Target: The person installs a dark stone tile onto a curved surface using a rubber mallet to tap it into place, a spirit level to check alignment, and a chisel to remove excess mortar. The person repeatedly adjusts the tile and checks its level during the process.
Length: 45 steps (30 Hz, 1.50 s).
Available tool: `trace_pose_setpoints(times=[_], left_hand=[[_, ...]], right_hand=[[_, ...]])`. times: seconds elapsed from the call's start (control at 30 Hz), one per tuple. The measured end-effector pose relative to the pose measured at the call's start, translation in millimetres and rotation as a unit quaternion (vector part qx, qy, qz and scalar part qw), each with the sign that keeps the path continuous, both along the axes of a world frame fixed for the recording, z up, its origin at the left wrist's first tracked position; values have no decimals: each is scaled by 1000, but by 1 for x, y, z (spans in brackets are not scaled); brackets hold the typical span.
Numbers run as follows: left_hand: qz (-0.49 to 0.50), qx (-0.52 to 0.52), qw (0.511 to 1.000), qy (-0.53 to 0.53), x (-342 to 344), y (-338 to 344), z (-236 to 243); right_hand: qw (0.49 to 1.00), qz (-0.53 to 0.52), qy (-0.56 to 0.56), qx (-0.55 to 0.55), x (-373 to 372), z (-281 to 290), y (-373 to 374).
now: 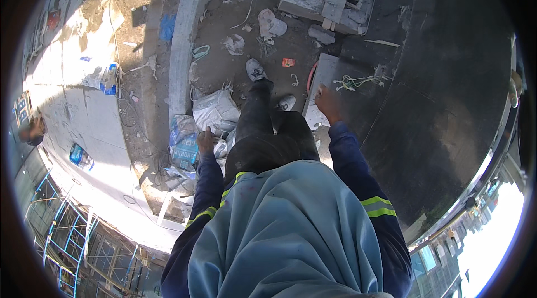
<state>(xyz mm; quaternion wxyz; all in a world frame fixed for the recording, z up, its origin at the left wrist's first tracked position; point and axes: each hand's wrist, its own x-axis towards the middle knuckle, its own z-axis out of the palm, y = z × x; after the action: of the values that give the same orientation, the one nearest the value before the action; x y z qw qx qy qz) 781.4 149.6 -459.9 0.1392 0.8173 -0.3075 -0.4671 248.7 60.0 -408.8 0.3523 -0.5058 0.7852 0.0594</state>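
My left hand hangs by my left thigh, above a heap of plastic bags and rubble. Its fingers curl inward, one tip sticks up, and nothing shows in it. Beneath it are a blue printed bag and a dusty white sack. My right hand is held out ahead on the right, its fingers curled with nothing visible in them. In the picture it overlaps a grey board; whether it touches the board I cannot tell. A red hose-like loop shows at the board's left edge.
My left shoe is ahead of the right shoe on dirt. A concrete kerb runs along the left. Ahead stands a concrete box with a plank across it. Pale cord lies right. Another person is far left, near blue scaffolding.
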Motion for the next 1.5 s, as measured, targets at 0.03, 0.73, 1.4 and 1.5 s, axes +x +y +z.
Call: trace_pose_setpoints(times=[0.03,0.73,1.4,1.5], left_hand=[[-11,-24,1000,5,-15,-9,3],[24,256,965,47,-54,-40,-114],[-85,50,993,60,-67,-181,-59],[-149,-13,985,92,-106,-255,13]], right_hand=[[999,18,-36,-31,-7,-45,-3],[775,-567,-260,-103,-31,-616,-305],[467,-625,-564,-271,17,-329,-250],[511,-576,-596,-227,12,-194,-224]])
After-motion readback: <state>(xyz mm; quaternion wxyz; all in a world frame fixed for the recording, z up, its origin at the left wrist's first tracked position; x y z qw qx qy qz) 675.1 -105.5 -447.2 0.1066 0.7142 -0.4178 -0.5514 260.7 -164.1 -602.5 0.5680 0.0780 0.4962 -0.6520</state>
